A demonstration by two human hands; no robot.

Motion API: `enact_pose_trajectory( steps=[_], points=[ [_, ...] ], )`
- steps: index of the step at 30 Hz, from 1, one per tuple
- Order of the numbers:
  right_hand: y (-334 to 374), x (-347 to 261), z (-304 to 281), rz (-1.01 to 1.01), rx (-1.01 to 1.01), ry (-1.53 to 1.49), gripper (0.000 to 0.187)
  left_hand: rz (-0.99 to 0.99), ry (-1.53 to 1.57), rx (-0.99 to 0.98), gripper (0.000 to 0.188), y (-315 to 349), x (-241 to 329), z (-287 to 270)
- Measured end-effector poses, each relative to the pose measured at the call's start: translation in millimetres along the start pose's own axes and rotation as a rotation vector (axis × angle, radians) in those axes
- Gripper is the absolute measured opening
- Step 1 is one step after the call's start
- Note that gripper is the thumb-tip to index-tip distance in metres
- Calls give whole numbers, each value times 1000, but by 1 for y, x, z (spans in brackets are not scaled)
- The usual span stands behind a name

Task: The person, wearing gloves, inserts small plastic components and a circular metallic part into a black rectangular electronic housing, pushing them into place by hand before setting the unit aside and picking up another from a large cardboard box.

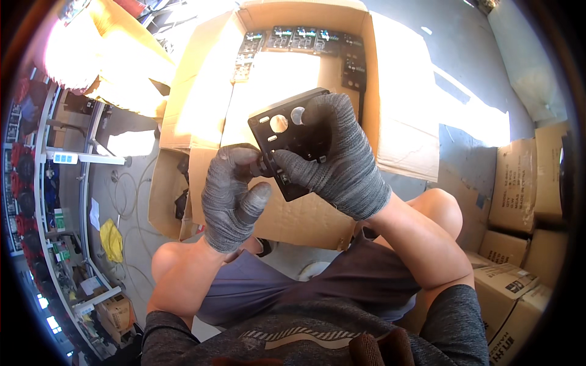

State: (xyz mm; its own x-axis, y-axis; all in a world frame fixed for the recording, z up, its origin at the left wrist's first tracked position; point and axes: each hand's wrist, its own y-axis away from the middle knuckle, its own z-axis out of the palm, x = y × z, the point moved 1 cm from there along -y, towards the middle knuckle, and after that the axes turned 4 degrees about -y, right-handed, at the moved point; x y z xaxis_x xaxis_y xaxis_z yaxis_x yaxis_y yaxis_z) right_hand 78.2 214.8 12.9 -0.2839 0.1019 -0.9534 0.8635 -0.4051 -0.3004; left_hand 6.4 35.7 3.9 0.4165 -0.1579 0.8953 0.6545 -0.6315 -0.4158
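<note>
A flat black box-shaped housing [287, 143] is held up tilted in front of me, over the open carton. Its face has two round holes and several small slots along one edge. My right hand [342, 155], in a grey knit glove, grips it from the right, the thumb lying across its face. My left hand [232, 195], gloved the same way, is at its left edge with curled fingers and the thumb apart from them. A small dark part [261, 167] shows at the left fingertips, against the housing; its kind is unclear.
Below the housing stands a large open carton [210, 104], with several black units [303, 38] lined along its inner walls. Stacked cardboard boxes [513, 183] are at the right. A metal rack [43, 152] with parts stands left. A yellow bag [112, 240] and cables lie on the floor.
</note>
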Motion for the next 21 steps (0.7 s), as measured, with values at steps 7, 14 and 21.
enact_pose_trajectory(
  steps=[7,14,21],
  points=[
    [2,4,0,-59,-23,66,59,-312,-108,-10,23,0,15,-5],
    [-4,-2,3,94,-56,34,54,-329,-126,72,14,4,14,1],
    [-3,6,4,151,-46,77,58,-11,-327,-57,24,0,0,-12]
  ],
)
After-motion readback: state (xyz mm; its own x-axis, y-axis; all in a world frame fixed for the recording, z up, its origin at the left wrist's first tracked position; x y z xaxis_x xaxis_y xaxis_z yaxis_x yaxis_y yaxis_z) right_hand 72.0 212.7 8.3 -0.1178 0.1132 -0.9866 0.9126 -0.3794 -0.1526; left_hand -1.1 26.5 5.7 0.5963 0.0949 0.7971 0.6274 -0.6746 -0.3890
